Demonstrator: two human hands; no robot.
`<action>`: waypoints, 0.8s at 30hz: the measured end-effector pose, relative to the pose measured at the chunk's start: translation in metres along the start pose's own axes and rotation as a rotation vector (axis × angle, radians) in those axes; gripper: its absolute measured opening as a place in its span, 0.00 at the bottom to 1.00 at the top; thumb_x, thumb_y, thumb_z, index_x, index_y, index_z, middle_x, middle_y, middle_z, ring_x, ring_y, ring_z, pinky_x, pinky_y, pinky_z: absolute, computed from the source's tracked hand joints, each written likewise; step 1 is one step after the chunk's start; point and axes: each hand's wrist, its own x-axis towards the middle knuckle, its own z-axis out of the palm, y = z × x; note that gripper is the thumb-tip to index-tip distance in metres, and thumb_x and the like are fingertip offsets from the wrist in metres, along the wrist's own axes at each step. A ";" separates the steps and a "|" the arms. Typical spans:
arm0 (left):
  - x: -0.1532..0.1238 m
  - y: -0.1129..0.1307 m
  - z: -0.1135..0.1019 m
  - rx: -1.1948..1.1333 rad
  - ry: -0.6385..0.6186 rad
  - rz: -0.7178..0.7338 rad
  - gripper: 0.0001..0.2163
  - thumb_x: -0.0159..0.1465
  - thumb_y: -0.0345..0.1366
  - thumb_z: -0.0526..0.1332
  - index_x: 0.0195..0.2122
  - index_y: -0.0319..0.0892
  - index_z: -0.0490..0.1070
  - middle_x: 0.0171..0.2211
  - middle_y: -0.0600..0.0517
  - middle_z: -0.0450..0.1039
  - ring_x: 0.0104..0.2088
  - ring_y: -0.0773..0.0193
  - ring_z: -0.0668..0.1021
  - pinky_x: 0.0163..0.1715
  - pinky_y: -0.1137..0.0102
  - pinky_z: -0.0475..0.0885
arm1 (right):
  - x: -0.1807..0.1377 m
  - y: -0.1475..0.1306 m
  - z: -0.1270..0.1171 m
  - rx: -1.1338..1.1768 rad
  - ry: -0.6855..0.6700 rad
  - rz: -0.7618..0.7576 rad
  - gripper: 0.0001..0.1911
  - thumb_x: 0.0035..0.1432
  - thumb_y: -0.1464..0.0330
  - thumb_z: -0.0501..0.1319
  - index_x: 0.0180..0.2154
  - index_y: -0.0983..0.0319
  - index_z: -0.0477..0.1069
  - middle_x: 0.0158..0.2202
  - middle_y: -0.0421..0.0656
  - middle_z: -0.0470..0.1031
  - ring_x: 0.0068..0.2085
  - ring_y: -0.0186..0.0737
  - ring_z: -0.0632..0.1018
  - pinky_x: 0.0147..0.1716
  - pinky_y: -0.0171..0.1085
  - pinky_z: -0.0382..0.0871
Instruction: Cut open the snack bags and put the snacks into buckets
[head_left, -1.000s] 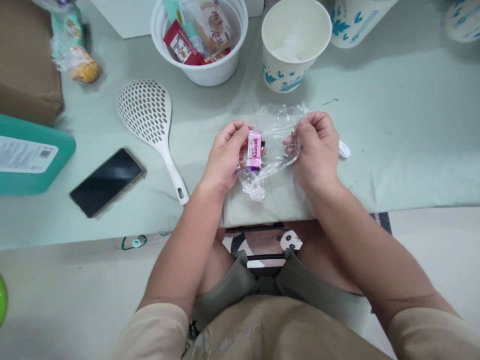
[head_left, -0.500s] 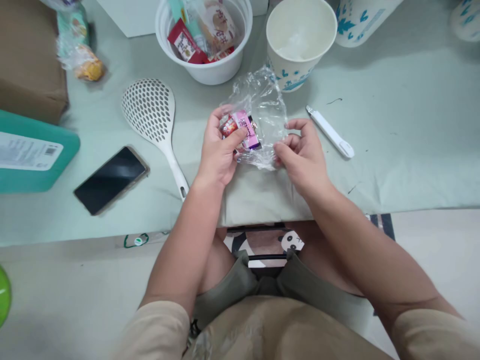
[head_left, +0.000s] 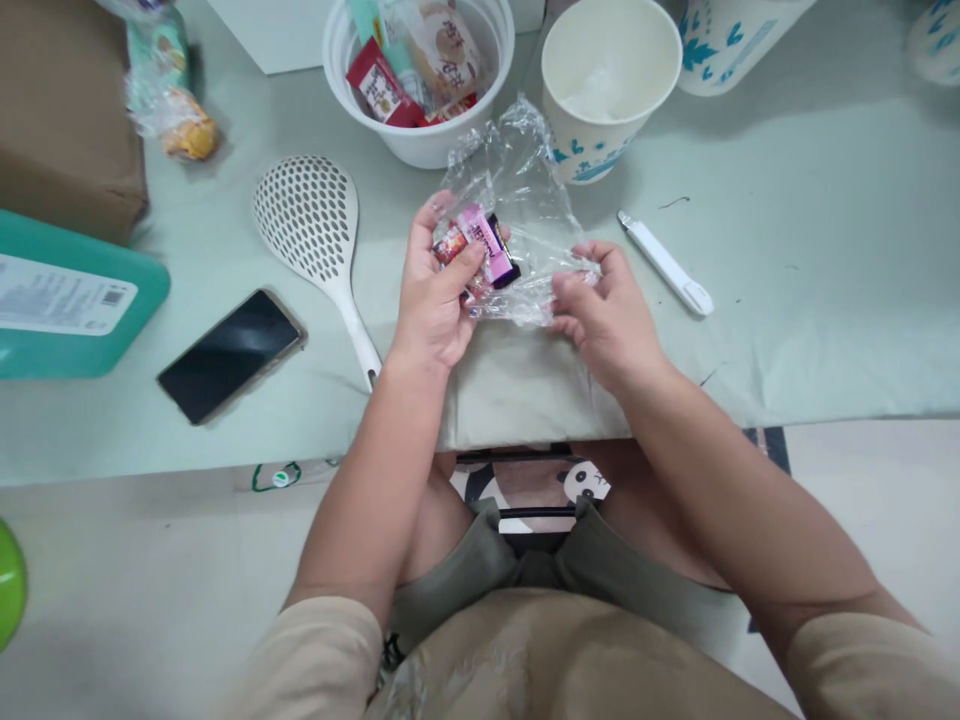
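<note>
Pale green cloth (head_left: 787,300), smooth with faint creases, is spread over the low table. On it are seen a white perforated plastic skimmer spoon (head_left: 311,225), a black glossy smartphone (head_left: 231,355), a slim white plastic pen-shaped tool (head_left: 664,263), a round white plastic tub (head_left: 420,145) filled with wrapped snacks, and a white paper cup with blue leaf print (head_left: 600,120).

A crinkled clear plastic bag (head_left: 517,190) is held just above the cloth near the table's front edge, between tub and cup. The left hand (head_left: 439,290) is curled, its fingers closed around small pink-and-red wrapped sweets (head_left: 480,250) at the bag's mouth, thumb pressed on top. The right hand (head_left: 607,320) is bent at the knuckles, fingertips pinched on the bag's lower right edge. Both forearms are angled inward from the lap, wrists raised over the table edge.
</note>
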 end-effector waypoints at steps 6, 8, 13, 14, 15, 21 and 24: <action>0.004 0.005 -0.003 0.010 0.060 0.058 0.26 0.64 0.30 0.68 0.60 0.57 0.66 0.48 0.54 0.82 0.62 0.58 0.80 0.52 0.71 0.79 | -0.005 -0.012 -0.001 0.005 -0.034 0.045 0.22 0.53 0.66 0.69 0.46 0.54 0.61 0.26 0.30 0.67 0.26 0.32 0.73 0.28 0.35 0.69; 0.007 0.007 -0.004 0.003 0.074 0.061 0.23 0.65 0.29 0.66 0.58 0.56 0.67 0.48 0.55 0.82 0.61 0.60 0.81 0.50 0.72 0.79 | -0.004 -0.016 -0.003 0.043 0.009 0.065 0.21 0.52 0.70 0.67 0.45 0.54 0.62 0.26 0.30 0.67 0.26 0.32 0.74 0.28 0.35 0.69; 0.010 0.012 -0.007 -0.074 0.068 -0.007 0.14 0.68 0.26 0.59 0.51 0.51 0.66 0.41 0.55 0.80 0.53 0.64 0.84 0.45 0.74 0.78 | 0.001 -0.013 -0.008 0.152 0.035 0.124 0.16 0.52 0.73 0.60 0.43 0.54 0.64 0.25 0.32 0.62 0.25 0.34 0.72 0.27 0.37 0.70; 0.010 0.013 -0.007 -0.095 0.056 -0.019 0.13 0.68 0.26 0.58 0.50 0.50 0.65 0.40 0.56 0.79 0.52 0.65 0.84 0.45 0.73 0.78 | 0.003 -0.010 -0.009 0.141 0.039 0.113 0.15 0.53 0.73 0.60 0.43 0.54 0.64 0.26 0.33 0.62 0.25 0.34 0.71 0.27 0.37 0.69; 0.010 0.013 -0.008 -0.106 0.049 -0.027 0.13 0.68 0.27 0.58 0.50 0.50 0.65 0.40 0.56 0.79 0.52 0.65 0.84 0.46 0.73 0.78 | 0.004 -0.009 -0.010 0.112 0.066 0.078 0.13 0.55 0.72 0.59 0.42 0.54 0.64 0.27 0.34 0.62 0.26 0.34 0.72 0.26 0.37 0.69; 0.009 0.007 -0.007 -0.062 0.045 -0.006 0.19 0.65 0.38 0.66 0.56 0.58 0.69 0.47 0.55 0.81 0.56 0.57 0.83 0.48 0.67 0.80 | -0.010 -0.024 -0.007 -0.301 0.404 -0.504 0.05 0.66 0.66 0.59 0.36 0.55 0.64 0.33 0.39 0.67 0.33 0.37 0.73 0.36 0.41 0.69; 0.005 0.004 -0.001 -0.082 0.019 -0.022 0.18 0.67 0.38 0.63 0.58 0.57 0.69 0.46 0.53 0.82 0.56 0.57 0.83 0.48 0.66 0.81 | -0.022 -0.031 0.004 -0.487 0.227 -0.549 0.05 0.62 0.66 0.62 0.34 0.56 0.67 0.33 0.40 0.72 0.33 0.38 0.73 0.38 0.42 0.69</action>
